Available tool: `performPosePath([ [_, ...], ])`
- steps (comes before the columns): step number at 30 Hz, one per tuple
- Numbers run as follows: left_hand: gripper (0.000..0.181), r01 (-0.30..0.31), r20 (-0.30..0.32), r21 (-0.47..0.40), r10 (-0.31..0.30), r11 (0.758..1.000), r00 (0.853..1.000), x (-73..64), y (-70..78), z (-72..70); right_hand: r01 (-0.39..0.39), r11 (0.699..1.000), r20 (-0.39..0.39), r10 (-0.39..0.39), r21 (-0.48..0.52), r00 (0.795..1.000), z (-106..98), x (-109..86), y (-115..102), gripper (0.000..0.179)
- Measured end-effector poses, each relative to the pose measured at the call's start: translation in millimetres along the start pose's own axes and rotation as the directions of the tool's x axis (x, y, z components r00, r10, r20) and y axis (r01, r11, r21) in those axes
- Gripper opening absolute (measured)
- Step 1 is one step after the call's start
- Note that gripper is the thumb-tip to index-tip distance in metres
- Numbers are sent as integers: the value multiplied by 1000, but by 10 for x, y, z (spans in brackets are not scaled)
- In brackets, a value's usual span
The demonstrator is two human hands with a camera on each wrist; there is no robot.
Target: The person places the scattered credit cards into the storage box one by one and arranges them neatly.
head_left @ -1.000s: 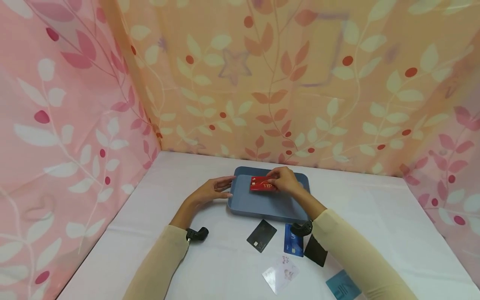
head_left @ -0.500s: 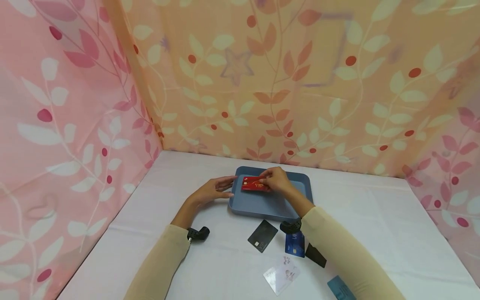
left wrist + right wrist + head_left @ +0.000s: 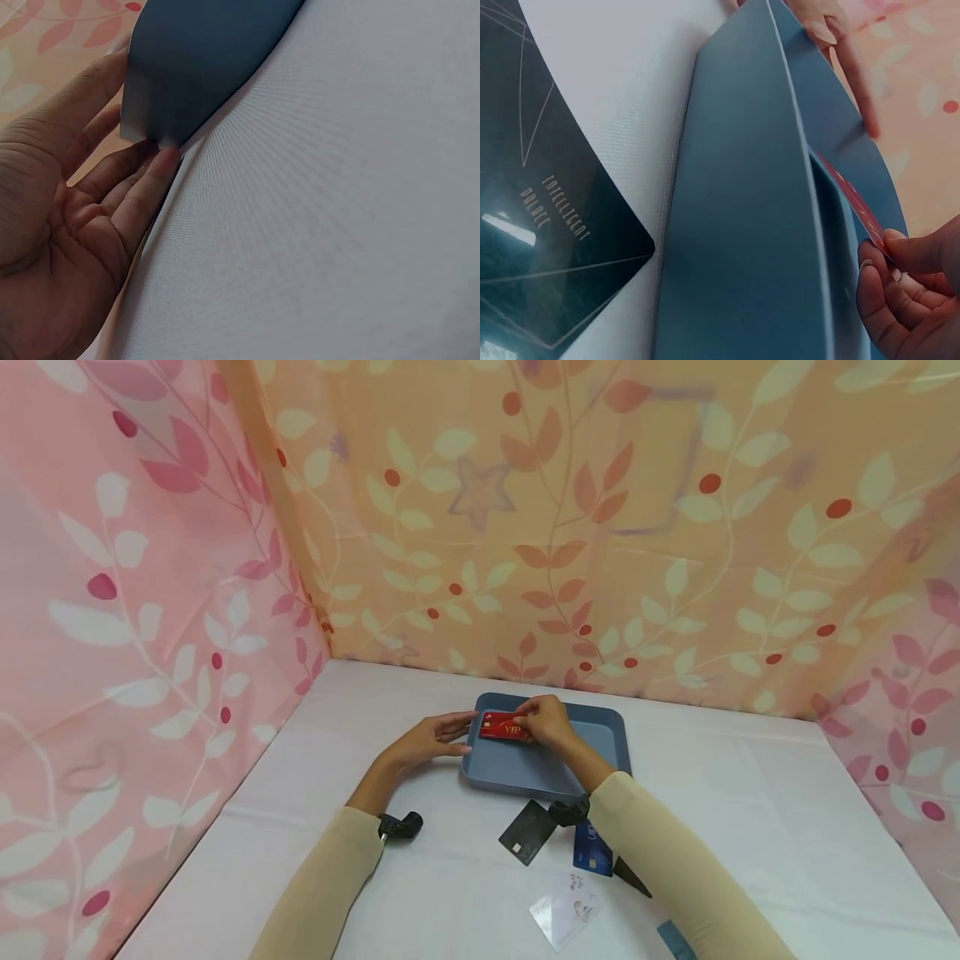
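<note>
My right hand (image 3: 549, 723) pinches a red VIP card (image 3: 501, 726) by its right end, over the left part of the blue-grey tray (image 3: 525, 772). In the right wrist view thumb and fingers of the right hand (image 3: 915, 281) grip the edge of the red card (image 3: 853, 196), which lies beyond the near wall of the tray (image 3: 739, 187). At the tray's left end my left hand (image 3: 426, 743) touches the rim with fingers loosely extended. Seen from the left wrist, fingertips of the left hand (image 3: 82, 202) rest against the outer wall of the tray (image 3: 199, 64).
Before the tray on the white table lie a black card (image 3: 528, 832), a blue VIP card (image 3: 592, 852) and a clear printed card (image 3: 564, 912). A dark card (image 3: 632, 877) and a teal card (image 3: 675, 941) are partly under the right sleeve. Patterned curtains (image 3: 480, 568) enclose the back and sides.
My right hand has moved left with the red card, now near the tray's left end. The right sleeve covers more of the dark and teal cards. The left hand stays at the rim.
</note>
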State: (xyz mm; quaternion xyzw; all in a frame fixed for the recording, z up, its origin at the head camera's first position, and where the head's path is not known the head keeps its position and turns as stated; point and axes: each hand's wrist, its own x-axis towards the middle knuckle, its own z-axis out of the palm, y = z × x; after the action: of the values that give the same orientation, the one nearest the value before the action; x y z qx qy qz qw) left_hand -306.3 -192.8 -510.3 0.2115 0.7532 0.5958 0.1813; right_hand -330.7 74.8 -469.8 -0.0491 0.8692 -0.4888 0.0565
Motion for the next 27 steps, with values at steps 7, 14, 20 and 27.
performPosePath([
  [7,74,-8,6,2,8,1000,1000,1,12,-1,-6,1000,-22,6,8,1000,32,52,42,17],
  [14,74,-2,5,7,2,1000,1000,5,2,2,6,1000,-53,-5,19,999,64,73,63,16],
  [20,73,6,4,-1,-6,1000,1000,4,-9,-2,5,999,-96,-8,-35,995,94,73,80,20],
  [27,72,2,4,4,-2,1000,1000,11,-12,-2,32,993,-122,-47,-117,991,110,41,57,22],
])
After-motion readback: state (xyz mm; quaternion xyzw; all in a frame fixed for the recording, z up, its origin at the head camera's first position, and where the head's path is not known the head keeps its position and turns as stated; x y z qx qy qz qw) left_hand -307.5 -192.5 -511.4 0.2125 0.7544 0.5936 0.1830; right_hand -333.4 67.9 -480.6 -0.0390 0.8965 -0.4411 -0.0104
